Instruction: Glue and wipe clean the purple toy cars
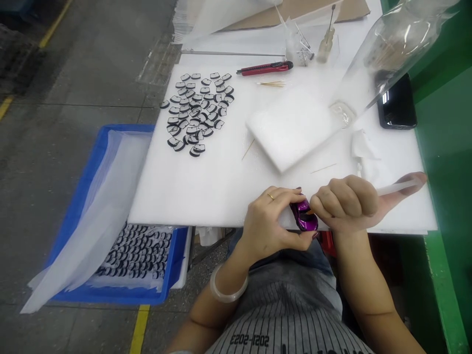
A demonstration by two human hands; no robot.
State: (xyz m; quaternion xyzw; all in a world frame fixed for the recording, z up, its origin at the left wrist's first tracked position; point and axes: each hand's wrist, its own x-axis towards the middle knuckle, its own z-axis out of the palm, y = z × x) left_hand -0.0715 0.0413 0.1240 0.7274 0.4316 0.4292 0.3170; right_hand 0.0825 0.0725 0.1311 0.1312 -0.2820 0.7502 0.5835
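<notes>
My left hand (271, 216) is closed round a small glossy purple toy car body (304, 216), held at the near edge of the white foam board (206, 182). My right hand (350, 204) is curled into a fist right against the car, little finger stretched out to the right, pinching something small and orange I cannot make out. A pale stick-like piece (396, 187) lies along that finger. A pile of several small black-and-white window parts (197, 110) lies spread on the board at the far left.
A blue crate (88, 182) with plastic liner and more black-and-white parts stands on the floor at left. On the board: a white foam pad (291, 128), a red utility knife (264, 68), toothpicks (272, 84), a clear plastic bag (391, 49), a black phone (397, 103).
</notes>
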